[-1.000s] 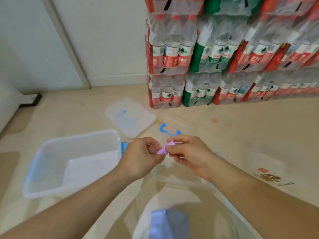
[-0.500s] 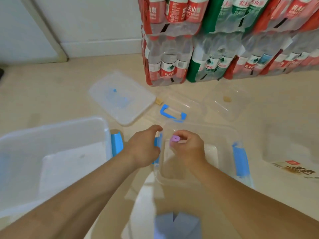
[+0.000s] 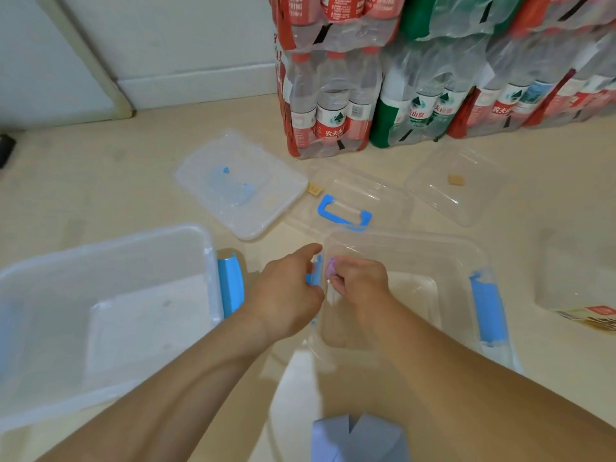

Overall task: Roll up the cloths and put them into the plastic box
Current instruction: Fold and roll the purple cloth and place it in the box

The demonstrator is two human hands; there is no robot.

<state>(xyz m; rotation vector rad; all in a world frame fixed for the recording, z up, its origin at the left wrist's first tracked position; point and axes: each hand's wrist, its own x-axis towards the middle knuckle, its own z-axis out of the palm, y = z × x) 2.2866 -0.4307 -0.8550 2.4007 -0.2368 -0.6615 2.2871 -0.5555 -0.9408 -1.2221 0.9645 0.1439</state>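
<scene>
The right hand (image 3: 361, 281) is closed around a small purple cloth (image 3: 332, 266) rolled into a tight tube. It pinches the cloth at its fingertips, and one round end of the roll shows. Hand and cloth are just inside the left end of the clear plastic box (image 3: 403, 237), which stands open on the floor (image 3: 100, 181) a little right of the middle of the frame. Whether the roll touches the bottom of the box cannot be told.

The left hand (image 3: 286, 290) lies right beside it at the same end of the box, over a blue clip (image 3: 315, 276). One finger points toward the top of the frame and the others are tucked underneath, so it cannot be told whether the hand grips the clip or only rests there.

A larger frosted box (image 3: 106, 246) fills the lower left of the frame, also open. Toward the top of the frame from the boxes, a frosted lid (image 3: 266, 181) and a clear lid (image 3: 376, 191) with a blue handle (image 3: 343, 213) lie flat on the floor. Packs of water bottles (image 3: 333, 105) are stacked in the upper right. A folded grey-blue cloth (image 3: 361, 440) lies at the bottom edge.
</scene>
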